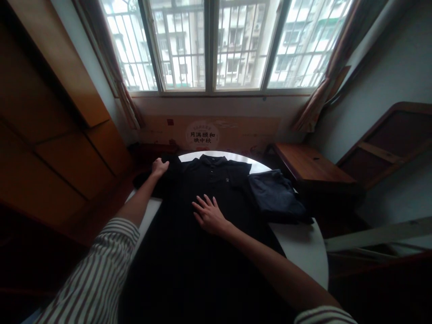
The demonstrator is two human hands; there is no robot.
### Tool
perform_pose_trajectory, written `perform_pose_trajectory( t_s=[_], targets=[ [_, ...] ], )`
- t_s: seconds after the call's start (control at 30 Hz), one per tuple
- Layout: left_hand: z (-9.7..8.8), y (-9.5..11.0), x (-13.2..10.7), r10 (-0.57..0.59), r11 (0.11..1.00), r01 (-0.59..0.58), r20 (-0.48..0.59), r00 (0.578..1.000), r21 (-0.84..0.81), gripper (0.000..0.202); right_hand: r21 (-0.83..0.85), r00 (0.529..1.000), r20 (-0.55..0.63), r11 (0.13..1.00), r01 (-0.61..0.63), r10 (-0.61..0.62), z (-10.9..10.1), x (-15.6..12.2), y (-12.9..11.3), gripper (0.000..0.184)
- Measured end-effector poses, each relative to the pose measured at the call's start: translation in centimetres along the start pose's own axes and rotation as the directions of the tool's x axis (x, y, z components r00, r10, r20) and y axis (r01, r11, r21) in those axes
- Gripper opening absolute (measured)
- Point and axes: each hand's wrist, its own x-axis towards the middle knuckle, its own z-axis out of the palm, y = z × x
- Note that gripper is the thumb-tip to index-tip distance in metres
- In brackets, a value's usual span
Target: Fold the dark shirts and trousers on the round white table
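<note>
A black polo shirt (219, 180) lies spread front up on the white round table (303, 245), its collar toward the window. My right hand (211, 216) rests on the shirt's chest, fingers spread, holding nothing. At the shirt's left side, my left hand (159, 167) is closed on dark cloth (173, 166); its fingertips are hidden. Whether that cloth is the shirt's sleeve or a separate black garment I cannot tell. To the right of the shirt sits a stack of folded dark blue trousers (275, 191), touching the sleeve.
A wooden desk or bench (310, 164) stands beyond the table at the right, near a leaning wooden frame (388, 139). Orange-brown cabinets (67, 157) line the left side. Ahead are a barred window (209, 49) and a printed banner (202, 133) below it.
</note>
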Motion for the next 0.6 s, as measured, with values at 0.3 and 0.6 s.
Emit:
perform_pose_trajectory(
  t_s=[0.3, 0.6],
  targets=[
    [-0.2, 4.5, -2.8, 0.291, 0.956, -0.292, -0.104, 0.951, 0.005, 0.035, -0.016, 1.0, -0.029, 1.0, 0.001, -0.001, 0.2, 0.0, -0.4, 0.055],
    [5.9, 8.0, -4.9, 0.437, 0.876, -0.475, 0.28, 0.855, 0.085, 0.032, -0.04, 0.998, -0.054, 0.999, 0.006, -0.008, 0.3, -0.1, -0.5, 0.054]
  ],
)
